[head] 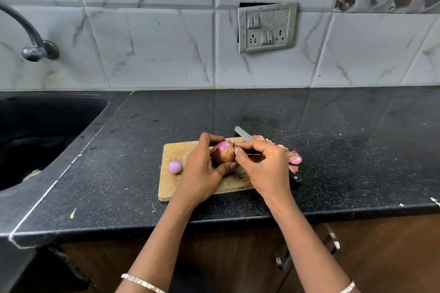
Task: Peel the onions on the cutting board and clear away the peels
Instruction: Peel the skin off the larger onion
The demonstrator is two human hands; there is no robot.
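A wooden cutting board (176, 188) lies on the black counter. My left hand (202, 169) grips a red onion (223, 152) just above the board, its skin still partly brown. My right hand (264, 164) pinches the skin at the onion's right side. A small peeled pink onion (175, 166) sits on the board's left part. A pile of pink and brown peels (294, 158) lies at the board's right edge. A knife lies behind my right hand, its blade (244, 134) pointing back left and its black handle (296, 177) showing near my wrist.
A dark sink (35, 131) is set into the counter at the left, with a wall tap (31, 38) above it. A switch plate (266, 27) hangs on the tiled wall. Cabinet handles (333, 240) sit below the counter's front edge.
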